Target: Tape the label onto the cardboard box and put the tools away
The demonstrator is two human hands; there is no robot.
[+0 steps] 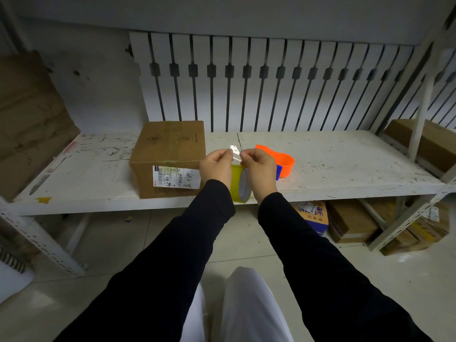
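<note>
A brown cardboard box (170, 149) stands on the white shelf (345, 164), with a white printed label (176, 177) on its front face. Just right of the box, my left hand (216, 166) and my right hand (259, 169) are raised close together. Each pinches an end of a short clear strip of tape (235, 152) stretched between them. A yellowish tape roll (240, 184) hangs below the hands, between my wrists. An orange and blue tape dispenser (283, 162) lies on the shelf behind my right hand.
Flattened cardboard (29, 114) leans at the shelf's left end. Another box (434, 141) sits at the right past the rack upright (422, 107). Several boxes (350, 220) stand on the floor under the shelf. A white slatted panel (271, 82) backs the shelf.
</note>
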